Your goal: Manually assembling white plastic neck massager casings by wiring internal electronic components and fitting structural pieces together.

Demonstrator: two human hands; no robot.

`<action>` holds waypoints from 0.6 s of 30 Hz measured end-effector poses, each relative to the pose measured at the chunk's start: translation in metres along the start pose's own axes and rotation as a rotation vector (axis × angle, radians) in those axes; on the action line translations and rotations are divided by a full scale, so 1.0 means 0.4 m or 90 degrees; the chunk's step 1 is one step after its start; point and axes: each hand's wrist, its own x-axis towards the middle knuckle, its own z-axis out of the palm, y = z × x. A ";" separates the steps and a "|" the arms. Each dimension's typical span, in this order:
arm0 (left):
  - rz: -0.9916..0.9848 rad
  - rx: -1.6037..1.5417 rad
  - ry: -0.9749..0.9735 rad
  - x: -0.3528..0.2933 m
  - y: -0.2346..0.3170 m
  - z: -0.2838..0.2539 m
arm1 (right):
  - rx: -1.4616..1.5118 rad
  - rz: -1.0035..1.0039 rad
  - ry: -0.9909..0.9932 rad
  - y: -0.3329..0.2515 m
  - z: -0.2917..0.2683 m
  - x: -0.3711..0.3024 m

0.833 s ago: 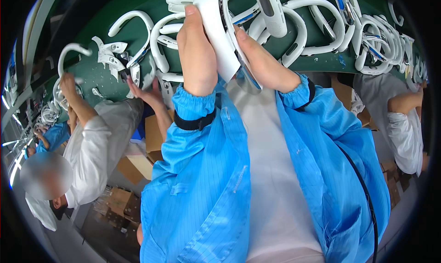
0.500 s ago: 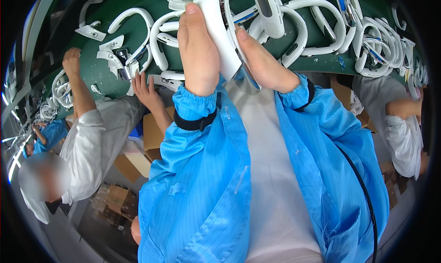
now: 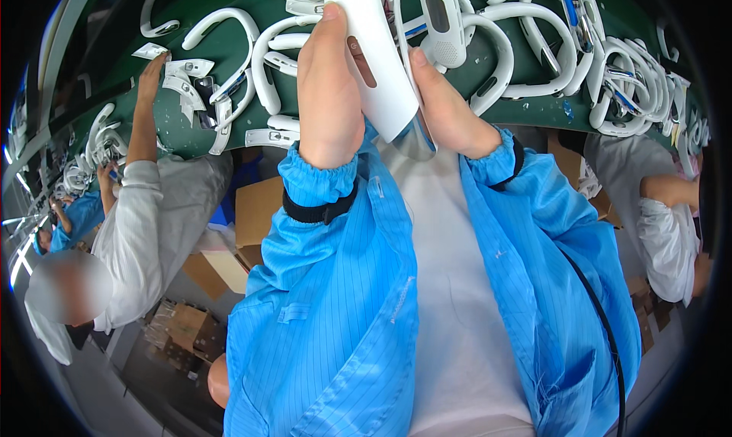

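A white curved plastic housing point(image 3: 377, 71) is held up between my hands over the near edge of the table. Its smooth outer face shows, with a dark oval slot near the left edge. My left hand point(image 3: 329, 94) is closed along that left side, thumb up near the top. On the other side my right hand point(image 3: 455, 117) grips a narrow white edge piece, set apart from the broad face by a gap with thin wires at the top. A clear, bent part shows below, beside my right palm. Just behind stands a white rounded unit with a grey oval panel point(image 3: 438, 14).
Several white U-shaped bands point(image 3: 496, 56) lie on the green table point(image 3: 545, 110), with a dense pile point(image 3: 625, 78) at the right. Loose curved shells point(image 3: 183, 86) lie at the left, where a co-worker's hand point(image 3: 152, 67) reaches in. Another person sits at the right. Cardboard boxes point(image 3: 258, 208) stand below.
The housing has turned in my hands; its broad slotted face now shows where its open edge showed before. The left co-worker's arm has reached farther over the table to a white shell.
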 end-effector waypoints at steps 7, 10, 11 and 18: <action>0.029 0.034 0.024 -0.004 -0.006 0.005 | 0.004 -0.003 -0.018 -0.006 0.004 -0.006; 0.034 0.030 0.010 -0.011 0.002 0.001 | -0.044 -0.019 -0.017 -0.006 0.002 -0.005; 0.041 0.020 0.006 -0.012 0.004 -0.001 | -0.082 -0.023 -0.021 -0.005 -0.001 -0.005; 0.023 0.047 0.018 -0.001 0.005 0.001 | -0.036 -0.073 0.009 0.003 0.004 0.002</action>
